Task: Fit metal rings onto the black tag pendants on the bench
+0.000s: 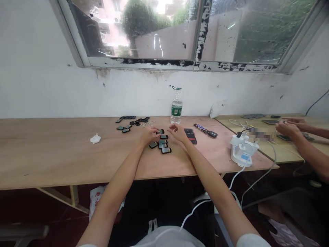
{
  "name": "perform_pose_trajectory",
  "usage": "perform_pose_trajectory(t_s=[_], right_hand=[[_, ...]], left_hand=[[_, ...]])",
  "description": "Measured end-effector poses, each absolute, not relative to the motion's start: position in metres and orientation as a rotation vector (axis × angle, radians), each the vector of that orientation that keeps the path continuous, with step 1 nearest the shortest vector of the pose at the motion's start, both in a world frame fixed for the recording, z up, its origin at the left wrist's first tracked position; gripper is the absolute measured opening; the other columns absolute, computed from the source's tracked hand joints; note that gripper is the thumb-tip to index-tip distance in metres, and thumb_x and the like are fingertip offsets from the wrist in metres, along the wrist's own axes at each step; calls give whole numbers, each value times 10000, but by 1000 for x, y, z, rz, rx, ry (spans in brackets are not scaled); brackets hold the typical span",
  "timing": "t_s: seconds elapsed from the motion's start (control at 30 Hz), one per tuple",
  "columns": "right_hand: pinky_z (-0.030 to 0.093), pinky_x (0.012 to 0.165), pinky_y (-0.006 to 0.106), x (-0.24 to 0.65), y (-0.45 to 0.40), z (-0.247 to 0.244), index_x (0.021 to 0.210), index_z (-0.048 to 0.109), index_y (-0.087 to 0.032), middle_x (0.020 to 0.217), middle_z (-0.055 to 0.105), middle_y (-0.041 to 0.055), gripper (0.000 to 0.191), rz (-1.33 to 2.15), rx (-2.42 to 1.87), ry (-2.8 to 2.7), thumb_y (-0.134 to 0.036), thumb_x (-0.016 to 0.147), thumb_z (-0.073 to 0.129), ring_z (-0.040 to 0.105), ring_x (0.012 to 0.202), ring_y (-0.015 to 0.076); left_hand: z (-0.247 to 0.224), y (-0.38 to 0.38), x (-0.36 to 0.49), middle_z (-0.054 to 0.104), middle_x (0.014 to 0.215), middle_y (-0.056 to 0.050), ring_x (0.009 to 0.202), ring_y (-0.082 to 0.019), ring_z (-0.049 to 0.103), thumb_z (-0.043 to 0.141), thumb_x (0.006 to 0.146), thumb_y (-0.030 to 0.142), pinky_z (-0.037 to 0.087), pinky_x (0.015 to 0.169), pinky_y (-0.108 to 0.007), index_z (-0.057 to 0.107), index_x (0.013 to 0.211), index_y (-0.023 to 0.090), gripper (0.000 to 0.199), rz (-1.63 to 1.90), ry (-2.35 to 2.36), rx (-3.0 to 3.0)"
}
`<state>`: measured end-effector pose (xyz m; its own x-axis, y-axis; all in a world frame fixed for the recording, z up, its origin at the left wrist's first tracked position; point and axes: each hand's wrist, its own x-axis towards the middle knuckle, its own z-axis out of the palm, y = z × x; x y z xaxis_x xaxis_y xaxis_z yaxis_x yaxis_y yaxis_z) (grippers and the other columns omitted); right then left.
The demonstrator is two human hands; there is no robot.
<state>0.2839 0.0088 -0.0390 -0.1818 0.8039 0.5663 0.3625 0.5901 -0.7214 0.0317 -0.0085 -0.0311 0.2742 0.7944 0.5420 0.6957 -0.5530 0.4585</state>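
Head view: left hand [151, 134] pinches a small dark device [161, 131] just beyond similar pieces [162, 146] on the tabletop [64, 151]; right hand [178, 131] half-curled nearby, any hold unclear. Edge grip advisable, to spare its face.

Wall [38, 79]: white, marked with small dark holes and brown stains under the sill.
Window [164, 41]: two panes, grey frame [154, 62], paint flaking.
Outside: green trees [145, 20], pinkish building [109, 27].
Light: daylight; bright streaks reflected in the glass.
Table [64, 154]: long, brown wooden top, pale wooden braces [74, 195].
Second table [288, 156]: yellower, at right.
Floor [61, 223]: dark red, shadowed.
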Motion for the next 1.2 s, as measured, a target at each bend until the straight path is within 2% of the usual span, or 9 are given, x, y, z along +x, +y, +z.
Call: perform_pose_trajectory(t_s=[0.2, 0.3, 0.5, 0.7, 0.8, 0.97, 1.07, 1.2], right_hand=[[570, 908, 363, 313, 19, -38, 978, 772, -195, 1029, 816, 89, 131, 461, -1209, -1750, -235, 890, 683, 705, 928, 234], [568, 890, 343, 314, 21, -43, 956, 799, -174, 1019, 828, 95, 136, 484, -1280, -1831, -205, 885, 687, 716, 912, 231], [550, 858, 305, 306, 18, -50, 914, 817, -159, 970, 834, 96, 149, 473, -1357, -1974, -133, 860, 681, 729, 891, 228], [541, 853, 301, 309, 14, -44, 857, 797, -172, 931, 829, 88, 177, 475, -1369, -1937, -138, 880, 624, 720, 883, 226], [537, 860, 310, 308, 12, -39, 869, 793, -169, 950, 822, 90, 206, 431, -1327, -1878, -173, 922, 594, 707, 892, 227], [546, 880, 322, 298, 4, -33, 886, 821, -172, 956, 823, 79, 199, 465, -1088, -2061, -195, 929, 628, 699, 894, 221], [546, 822, 293, 292, -3, -31, 938, 851, -170, 953, 832, 66, 207, 578, -937, -2248, -151, 897, 649, 699, 833, 195], [538, 764, 267, 286, -8, -31, 969, 858, -159, 920, 831, 53, 226, 669, -891, -2383, -119, 870, 658, 692, 785, 177]], left_hand=[[-39, 3, 7, 829, 866, -93, 815, -250, 707, 798, 871, 385, 565, 804, -349, 862, 841, 195, 203, 1054, 1723, 2253], [-42, 6, 2, 806, 764, -90, 750, -250, 695, 830, 843, 424, 535, 731, -341, 869, 787, 203, 232, 964, 1777, 2198], [-39, 3, 6, 846, 849, -95, 799, -271, 739, 896, 790, 405, 539, 746, -335, 906, 845, 216, 198, 856, 1706, 2143], [-33, -6, 10, 828, 807, -106, 792, -285, 732, 811, 878, 494, 538, 750, -349, 900, 856, 182, 325, 848, 1755, 2083], [-30, -10, 12, 833, 831, -101, 807, -276, 726, 756, 910, 471, 536, 755, -341, 899, 895, 174, 330, 930, 1733, 2095], [-24, -16, 23, 849, 903, -68, 815, -237, 706, 778, 853, 483, 535, 734, -306, 903, 892, 211, 302, 835, 1409, 2232], [-22, -17, 29, 842, 903, -60, 823, -217, 700, 828, 810, 501, 530, 750, -291, 891, 823, 229, 279, 752, 1228, 2307], [-24, -15, 30, 816, 845, -62, 773, -193, 688, 864, 800, 503, 510, 731, -281, 874, 789, 200, 303, 700, 1093, 2332]])
